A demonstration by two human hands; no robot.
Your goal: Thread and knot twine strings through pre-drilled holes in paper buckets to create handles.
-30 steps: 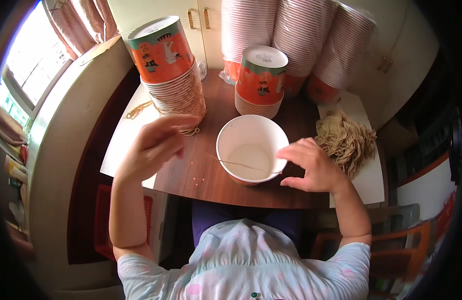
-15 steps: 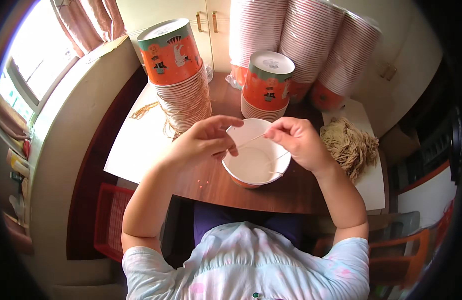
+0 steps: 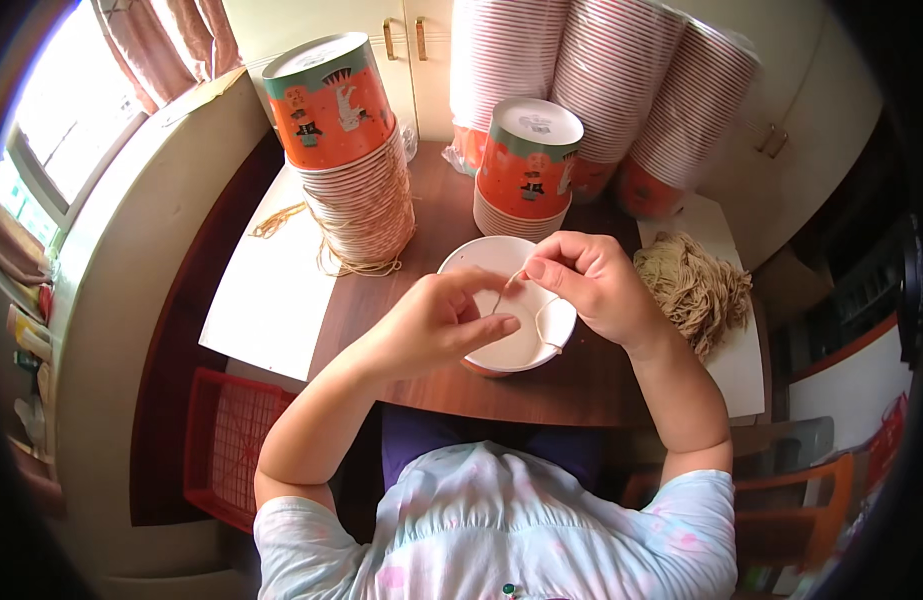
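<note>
A round paper bucket, white inside with an orange outer wall, stands upright before me on the table. Over its far right rim, my right hand pinches a thin beige cord between thumb and fingertips. The cord loops down inside the bucket and meets the rim at the lower right. My left hand is at the bucket's left side, thumb and index finger apart, with the cord's other stretch hanging in the gap between them. Whether its curled fingers touch the cord is hard to make out.
Behind the bucket are a short upside-down bucket stack and tall wrapped stacks. A cord-wound stack stands left on the brown table. A beige cord bundle lies right. A red basket sits below left.
My left hand has moved down and slightly right, its index finger bending from outstretched and its thumb now reaching across the bucket. My right hand keeps its pinch on the cord.
</note>
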